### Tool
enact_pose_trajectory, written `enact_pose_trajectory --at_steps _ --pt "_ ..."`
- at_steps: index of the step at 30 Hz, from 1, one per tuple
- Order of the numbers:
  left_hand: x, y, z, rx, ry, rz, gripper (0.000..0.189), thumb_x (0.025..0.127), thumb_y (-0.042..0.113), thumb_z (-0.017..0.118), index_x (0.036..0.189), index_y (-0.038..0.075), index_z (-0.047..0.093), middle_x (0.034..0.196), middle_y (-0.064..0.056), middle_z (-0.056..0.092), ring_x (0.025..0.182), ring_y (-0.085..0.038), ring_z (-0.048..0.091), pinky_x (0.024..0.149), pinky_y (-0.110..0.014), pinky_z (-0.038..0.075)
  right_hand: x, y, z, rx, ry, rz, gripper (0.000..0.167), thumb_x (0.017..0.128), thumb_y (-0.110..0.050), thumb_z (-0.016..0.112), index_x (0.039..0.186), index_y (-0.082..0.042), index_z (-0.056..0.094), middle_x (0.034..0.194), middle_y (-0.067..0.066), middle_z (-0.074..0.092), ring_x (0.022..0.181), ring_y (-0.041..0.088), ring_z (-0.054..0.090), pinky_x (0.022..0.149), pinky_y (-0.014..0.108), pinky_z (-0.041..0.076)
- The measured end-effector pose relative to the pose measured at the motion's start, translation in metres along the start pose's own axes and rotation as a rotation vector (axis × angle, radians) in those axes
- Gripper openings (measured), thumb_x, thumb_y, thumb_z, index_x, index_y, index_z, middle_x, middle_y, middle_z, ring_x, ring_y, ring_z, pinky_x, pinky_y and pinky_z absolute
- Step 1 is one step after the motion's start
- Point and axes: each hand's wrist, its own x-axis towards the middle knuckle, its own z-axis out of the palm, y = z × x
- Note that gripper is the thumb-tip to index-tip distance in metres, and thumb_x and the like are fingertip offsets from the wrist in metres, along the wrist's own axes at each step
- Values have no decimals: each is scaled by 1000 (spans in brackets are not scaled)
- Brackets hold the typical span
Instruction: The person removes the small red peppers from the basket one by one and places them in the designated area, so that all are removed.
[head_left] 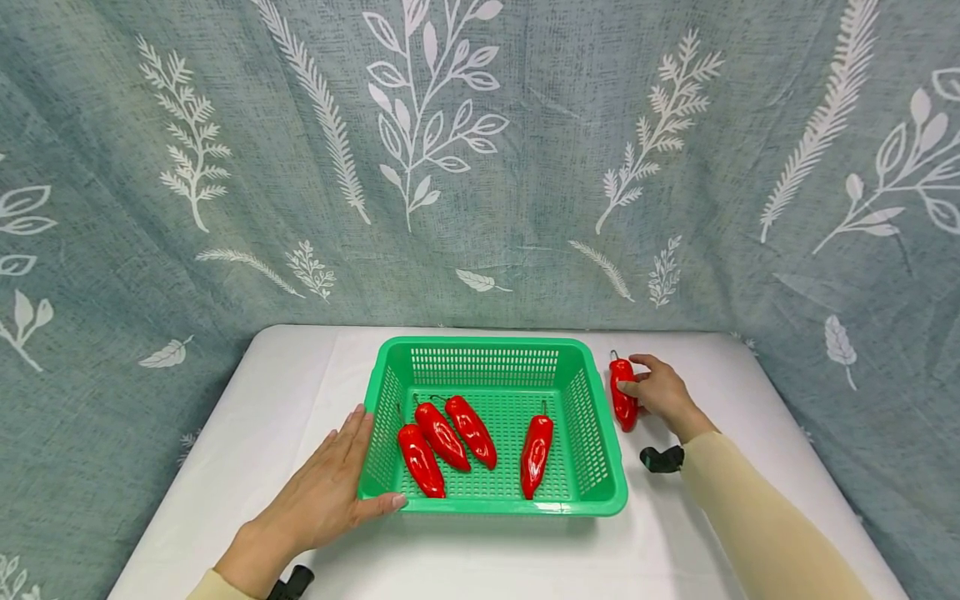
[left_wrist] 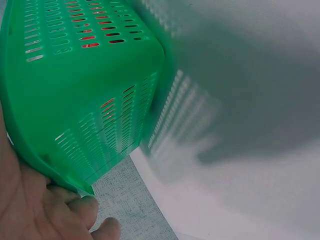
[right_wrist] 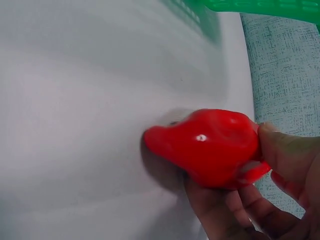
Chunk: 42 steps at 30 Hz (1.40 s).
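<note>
My right hand (head_left: 664, 396) pinches a glossy red pepper (head_left: 622, 390) just outside the right wall of the green plastic basket (head_left: 495, 507). In the right wrist view, the thumb is on one side of this pepper (right_wrist: 215, 147) and the fingers curl at its other side, with its tip low over the white cloth. My left hand (head_left: 324, 479) rests against the basket's front left corner, fingers straight along the left rim and thumb over the front rim. Inside the basket lie three red peppers (head_left: 444, 437) on the left and one red pepper (head_left: 536, 454) on the right.
The basket stands on a table with a white covering (head_left: 480, 558). Behind it hangs a grey-green curtain (head_left: 540, 183) with white leaf prints, close along the table's back edge. A dark wrist strap piece (head_left: 662, 459) sticks out beside the right sleeve.
</note>
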Motion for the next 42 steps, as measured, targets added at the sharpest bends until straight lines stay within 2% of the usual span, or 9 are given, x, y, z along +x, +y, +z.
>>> enact_pose_trajectory --at_steps 7,12,15,18,26,33,42 --pt "0 1 -1 -10 -10 -6 123 89 86 53 165 -6 21 174 -25 20 160 -39 26 126 -58 33 3 3 2 -58 44 17 73 99 -17 71 161 -1 36 142 35 55 107 33 66 75 27 58" --pt "0 0 -1 -17 -13 -12 124 89 86 52 165 -6 21 174 -24 19 160 -39 26 126 -58 33 2 3 4 -44 64 20 73 99 -16 71 162 -2 36 143 34 55 119 40 62 90 39 60" --pt "0 0 -1 -20 -12 -13 123 89 86 53 165 -6 21 174 -24 19 161 -39 25 126 -58 33 1 3 4 -27 71 14 72 99 -16 69 162 -3 36 144 32 54 125 43 58 100 48 58" --pt "0 0 0 -22 -10 -13 123 89 85 54 165 -6 21 174 -24 19 161 -39 25 126 -58 33 -1 4 5 -17 70 2 70 101 -17 67 162 -2 36 145 33 53 126 45 57 104 52 56" --pt "0 1 0 -23 -9 -17 122 89 82 58 165 -6 22 173 -25 20 159 -40 28 126 -58 34 -1 8 4 -19 115 -3 66 103 -23 66 160 -3 40 148 32 51 129 45 56 106 55 52" --pt "0 1 -1 -30 -10 -15 123 89 85 54 165 -6 22 173 -25 20 160 -40 27 126 -58 34 -6 8 4 21 155 -69 62 103 -20 66 158 -2 44 146 30 52 130 45 54 105 54 52" --pt "0 1 -1 -34 -6 -16 123 89 84 55 165 -7 22 173 -26 21 160 -40 27 126 -58 33 -9 9 5 86 180 -118 60 103 -16 66 159 -6 45 145 28 53 129 41 53 100 44 52"
